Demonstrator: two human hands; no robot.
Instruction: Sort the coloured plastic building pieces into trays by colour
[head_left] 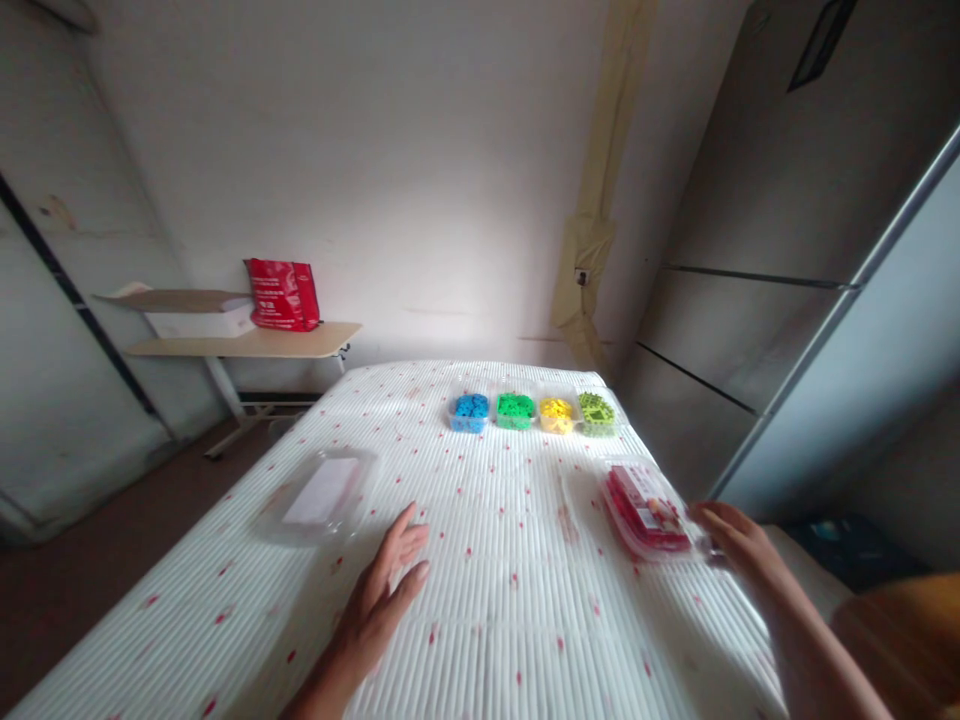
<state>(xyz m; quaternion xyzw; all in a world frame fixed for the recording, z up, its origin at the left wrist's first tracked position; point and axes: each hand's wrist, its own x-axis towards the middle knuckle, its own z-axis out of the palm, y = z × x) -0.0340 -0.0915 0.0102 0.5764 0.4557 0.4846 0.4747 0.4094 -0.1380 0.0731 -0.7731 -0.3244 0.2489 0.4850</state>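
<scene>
Where the right hand meets its near right edge, a clear plastic clamshell box filled with red pieces lies flat on the white ribbed tablecloth; the fingers touch the rim, but whether they pinch it or merely rest against it cannot be told. The box looks light, thin-walled and somewhat flexible, its smooth plastic probably slippery, so a hold across both long edges, or from beneath, would likely serve better than a pinch at one corner, which may flex the lid and spill the contents. Well to the left of that contact, the left hand lies open, palm down on the cloth, holding nothing. Just beyond its fingertips sits an empty clear tray with a pale sheet inside. Farther from both hands, along the far edge of the table, stand four small tubs in a row: blue, green, yellow and lime.
</scene>
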